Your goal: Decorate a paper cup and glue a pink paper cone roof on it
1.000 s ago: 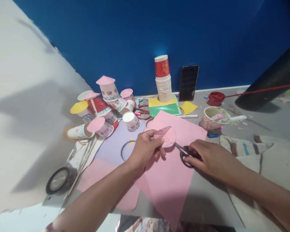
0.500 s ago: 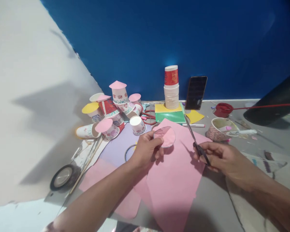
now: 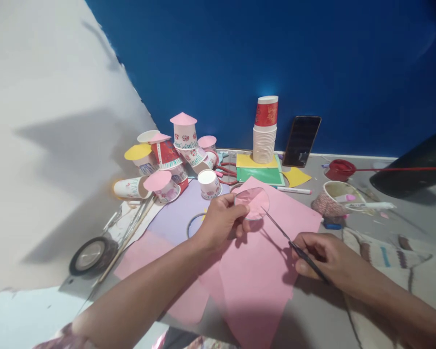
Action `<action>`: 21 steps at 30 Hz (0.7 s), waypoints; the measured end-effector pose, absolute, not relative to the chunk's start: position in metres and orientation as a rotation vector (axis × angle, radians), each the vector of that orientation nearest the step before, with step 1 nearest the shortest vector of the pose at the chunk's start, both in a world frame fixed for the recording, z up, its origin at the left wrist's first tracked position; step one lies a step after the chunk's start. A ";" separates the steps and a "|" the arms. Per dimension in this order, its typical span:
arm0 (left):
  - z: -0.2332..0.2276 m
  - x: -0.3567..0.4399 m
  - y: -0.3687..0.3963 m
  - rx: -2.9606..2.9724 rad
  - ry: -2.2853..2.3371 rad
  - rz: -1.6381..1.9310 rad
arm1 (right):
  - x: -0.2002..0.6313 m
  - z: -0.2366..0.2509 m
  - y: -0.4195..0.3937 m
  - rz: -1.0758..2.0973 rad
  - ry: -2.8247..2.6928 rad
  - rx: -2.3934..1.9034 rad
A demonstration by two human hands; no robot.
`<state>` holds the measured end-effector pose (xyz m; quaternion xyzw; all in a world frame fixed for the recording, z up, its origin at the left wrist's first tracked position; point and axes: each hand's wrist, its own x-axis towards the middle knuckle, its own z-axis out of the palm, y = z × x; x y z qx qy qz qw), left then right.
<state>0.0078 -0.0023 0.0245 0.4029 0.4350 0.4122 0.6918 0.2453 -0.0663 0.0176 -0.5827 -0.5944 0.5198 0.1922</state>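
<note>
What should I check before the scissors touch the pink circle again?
1. Left hand grips the pink circle at its left edge: ok.
2. Right hand holds the scissors by the handles: ok.
3. Scissor tips sit close to the circle's lower right edge, away from the left fingers: ok.
4. Blades open or closed: cannot tell, they look like one thin line from this view.
5. Big pink sheet lies flat under both hands: ok.
6. Cut line drawn on the circle: cannot tell, too small to see.
</note>
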 end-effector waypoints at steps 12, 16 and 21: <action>0.029 0.009 -0.012 0.929 0.972 0.847 | 0.246 0.014 -0.067 1.488 -1.671 -1.642; 0.029 0.010 -0.012 0.919 0.965 0.849 | 0.245 0.015 -0.067 1.487 -1.660 -1.647; 0.033 0.010 -0.011 0.903 0.981 0.836 | 0.246 0.014 -0.067 1.500 -1.658 -1.659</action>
